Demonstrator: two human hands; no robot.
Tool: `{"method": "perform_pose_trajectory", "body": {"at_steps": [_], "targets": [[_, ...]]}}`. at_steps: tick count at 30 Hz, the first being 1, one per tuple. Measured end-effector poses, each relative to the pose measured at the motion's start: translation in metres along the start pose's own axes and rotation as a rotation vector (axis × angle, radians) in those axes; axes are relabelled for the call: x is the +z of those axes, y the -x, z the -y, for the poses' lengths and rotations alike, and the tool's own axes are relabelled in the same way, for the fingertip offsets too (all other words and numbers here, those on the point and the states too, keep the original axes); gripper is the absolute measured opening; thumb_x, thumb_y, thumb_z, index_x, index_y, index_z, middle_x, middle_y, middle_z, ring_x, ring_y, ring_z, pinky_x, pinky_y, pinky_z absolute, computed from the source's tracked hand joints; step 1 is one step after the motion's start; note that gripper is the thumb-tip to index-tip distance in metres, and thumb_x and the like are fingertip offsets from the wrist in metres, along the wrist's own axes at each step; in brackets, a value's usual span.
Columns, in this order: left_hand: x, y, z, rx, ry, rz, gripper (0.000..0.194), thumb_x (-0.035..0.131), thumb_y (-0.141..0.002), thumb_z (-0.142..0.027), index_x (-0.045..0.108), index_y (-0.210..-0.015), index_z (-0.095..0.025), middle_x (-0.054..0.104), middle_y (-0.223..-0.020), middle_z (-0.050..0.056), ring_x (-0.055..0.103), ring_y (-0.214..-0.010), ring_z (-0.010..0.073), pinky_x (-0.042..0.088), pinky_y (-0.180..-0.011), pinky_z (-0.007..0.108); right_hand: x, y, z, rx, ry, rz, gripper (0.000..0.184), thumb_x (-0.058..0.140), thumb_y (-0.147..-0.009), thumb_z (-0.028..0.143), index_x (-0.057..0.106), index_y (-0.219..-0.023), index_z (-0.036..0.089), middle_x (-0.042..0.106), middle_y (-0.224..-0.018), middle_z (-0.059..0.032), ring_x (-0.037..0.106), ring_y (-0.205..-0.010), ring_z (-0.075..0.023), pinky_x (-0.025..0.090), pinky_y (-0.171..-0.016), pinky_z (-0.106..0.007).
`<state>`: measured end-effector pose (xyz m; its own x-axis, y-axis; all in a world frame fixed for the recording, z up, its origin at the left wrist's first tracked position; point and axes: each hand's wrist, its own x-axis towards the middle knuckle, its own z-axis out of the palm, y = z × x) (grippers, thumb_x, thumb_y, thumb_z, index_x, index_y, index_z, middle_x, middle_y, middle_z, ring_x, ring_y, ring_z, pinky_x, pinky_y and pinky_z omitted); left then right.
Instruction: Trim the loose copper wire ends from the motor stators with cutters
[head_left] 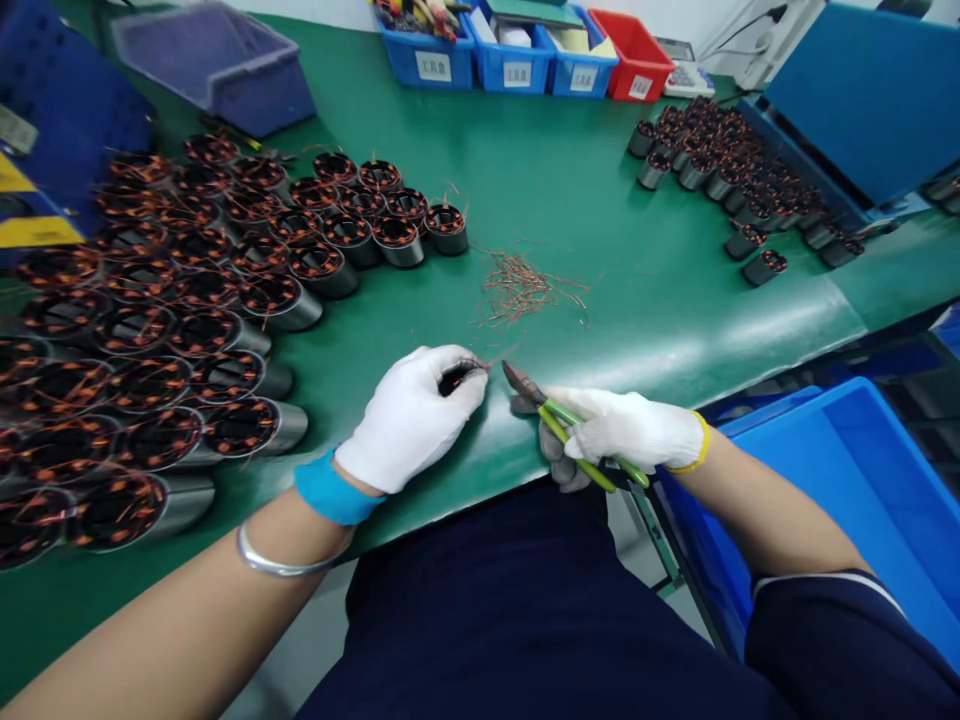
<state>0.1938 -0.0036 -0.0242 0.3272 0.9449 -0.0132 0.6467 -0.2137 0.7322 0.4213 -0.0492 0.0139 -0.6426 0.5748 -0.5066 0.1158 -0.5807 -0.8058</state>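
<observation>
My left hand, in a white glove with a blue cuff, is closed around a motor stator. Only the stator's dark opening and a thin copper wire end show past the fingers. Green-handled cutting pliers are gripped in my gloved right hand. Their jaws point up and left, a short gap from the wire at my left fingertips. Just beyond both hands lies a loose heap of copper wire clippings on the green table.
Many stators with wire ends crowd the left side. More stators stand at the back right beside a blue machine. Blue bins and a red bin line the back. A blue crate sits below the table's right edge.
</observation>
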Motion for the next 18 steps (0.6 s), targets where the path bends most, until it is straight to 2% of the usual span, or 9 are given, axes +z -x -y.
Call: {"method": "perform_pose_trajectory", "body": {"at_steps": [6,13,18], "targets": [[-0.002,-0.001,-0.003,0.028,-0.005,0.016,0.022,0.05,-0.085,-0.035,0.066,-0.089,-0.02,0.07,-0.087,0.004,0.061,-0.085,0.0222,0.046,-0.084,0.037,0.002,-0.006,0.003,0.086,0.019,-0.042,0.059,0.067,-0.072,0.031,0.043,-0.126,0.022,0.056,-0.087,0.0001,0.063,-0.069,-0.0133,0.057,-0.06,-0.028],[-0.001,-0.001,0.0,0.023,0.005,0.024,0.022,0.051,-0.083,-0.036,0.066,-0.088,-0.021,0.071,-0.091,0.005,0.062,-0.087,0.0227,0.047,-0.085,0.037,0.007,-0.014,0.003,0.071,0.117,-0.109,0.039,0.062,-0.075,0.027,0.048,-0.111,0.022,0.055,-0.08,0.0018,0.059,-0.063,-0.0116,0.055,-0.052,-0.025],[-0.003,-0.001,-0.004,0.01,0.01,0.036,0.024,0.05,-0.082,-0.038,0.066,-0.087,-0.021,0.07,-0.09,0.005,0.063,-0.085,0.0227,0.048,-0.084,0.037,0.005,-0.017,0.004,0.072,0.238,-0.12,0.042,0.054,-0.079,0.025,0.046,-0.121,0.024,0.049,-0.072,0.0044,0.053,-0.057,-0.0104,0.052,-0.051,-0.025]]}}
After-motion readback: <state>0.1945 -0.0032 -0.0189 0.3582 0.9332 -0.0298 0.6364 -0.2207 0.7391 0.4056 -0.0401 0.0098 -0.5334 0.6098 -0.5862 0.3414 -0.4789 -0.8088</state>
